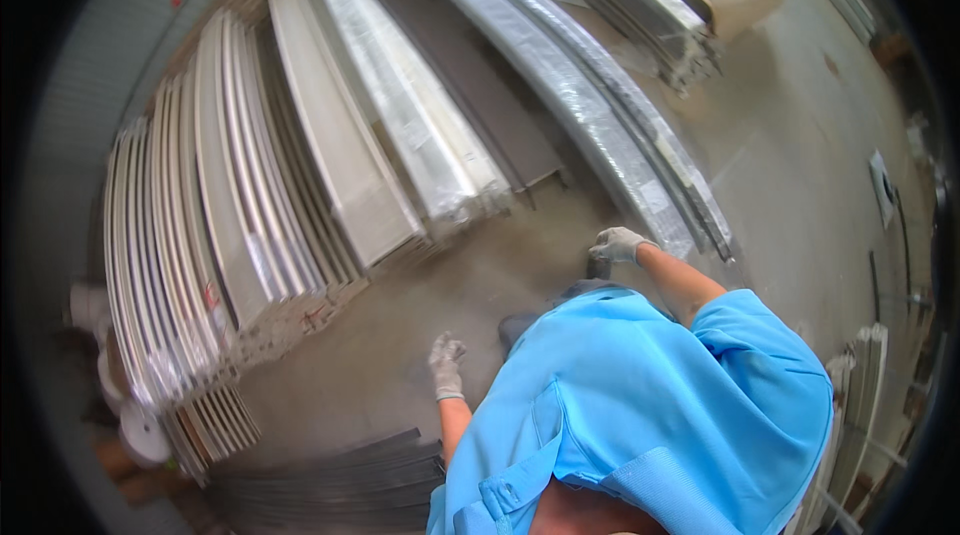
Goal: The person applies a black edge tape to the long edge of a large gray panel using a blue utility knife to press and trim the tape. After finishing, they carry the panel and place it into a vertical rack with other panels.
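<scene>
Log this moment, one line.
Left hand: nothing seen held; Right hand: at dark item, hold unclear; Around: stacked panels, dark strips

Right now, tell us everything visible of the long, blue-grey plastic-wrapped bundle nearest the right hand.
The plastic-wrapped bundle is long, narrow and blue-grey, its film shiny and wrinkled. It lies lengthwise from the view's upper edge to near the gloved right hand. A dark brown panel lies to its left. Whether the hand touches it, and what is inside, cannot be told.
</scene>
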